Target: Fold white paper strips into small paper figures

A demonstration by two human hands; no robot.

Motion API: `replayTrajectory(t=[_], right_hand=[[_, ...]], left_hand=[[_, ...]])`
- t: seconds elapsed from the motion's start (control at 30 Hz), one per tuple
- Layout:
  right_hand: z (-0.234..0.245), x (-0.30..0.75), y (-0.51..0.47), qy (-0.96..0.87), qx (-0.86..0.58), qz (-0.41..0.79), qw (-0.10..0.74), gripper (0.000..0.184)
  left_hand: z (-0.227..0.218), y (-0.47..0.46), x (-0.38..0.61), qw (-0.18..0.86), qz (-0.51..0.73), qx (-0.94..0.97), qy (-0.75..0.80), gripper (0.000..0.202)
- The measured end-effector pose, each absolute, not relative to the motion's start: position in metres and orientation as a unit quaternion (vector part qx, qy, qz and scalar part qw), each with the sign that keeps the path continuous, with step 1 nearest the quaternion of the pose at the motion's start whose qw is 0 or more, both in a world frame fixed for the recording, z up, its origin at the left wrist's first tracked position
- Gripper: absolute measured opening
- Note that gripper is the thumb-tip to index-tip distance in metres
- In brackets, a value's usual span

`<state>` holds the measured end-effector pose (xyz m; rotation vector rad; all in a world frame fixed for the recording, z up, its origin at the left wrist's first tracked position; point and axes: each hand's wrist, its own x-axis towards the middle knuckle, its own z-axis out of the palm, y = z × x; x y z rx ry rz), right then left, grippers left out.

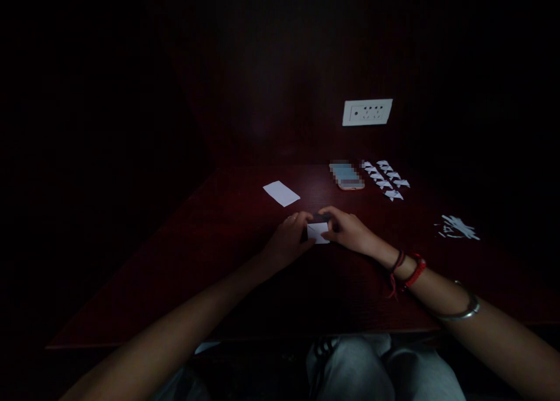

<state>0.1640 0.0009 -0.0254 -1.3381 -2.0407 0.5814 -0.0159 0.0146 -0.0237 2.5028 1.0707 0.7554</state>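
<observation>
1. The small white paper (pixel 317 233) lies on the table (pixel 210 226) between the person's hands, a dark diagonal line at its upper left. If that line is a fold, uneven pressure could set it crooked.
2. The left hand (pixel 289 238) curves around the paper's left side; whether its grip is holding the paper cannot be told. A slip there might let the sheet turn.
3. The right hand (pixel 352 232) has its thumb over the right edge, forefinger arched apart; whether its grip pinches is also unclear. A push from one side only could skew the paper.
4. A loose white sheet (pixel 282 193) lies just beyond; a sleeve-less forearm or draught could shift it.
5. Farther right, folded paper pieces (pixel 385 182) sit in rows beside a smartphone (pixel 347 175); a careless reach might scatter them, or the paper strips (pixel 459 227) nearer the person.
</observation>
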Motion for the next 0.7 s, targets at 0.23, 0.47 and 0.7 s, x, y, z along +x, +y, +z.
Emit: replayTrajectory(t=[0.23,0.47,0.7], right_hand=[[-0.02,0.164,-0.003,-0.837,-0.443,0.112,0.3,0.022],[-0.01,0.175,-0.004,-0.895,-0.354,0.173,0.208,0.023],[-0.009,0.181,0.0,-0.897,-0.343,0.18,0.211,0.019]], left_hand=[[-0.02,0.013,-0.017,0.084,0.189,0.922,0.327,0.012],[-0.009,0.015,-0.04,0.125,0.126,0.956,0.232,0.028],[-0.002,0.016,-0.049,0.111,0.073,0.973,0.191,0.055]])
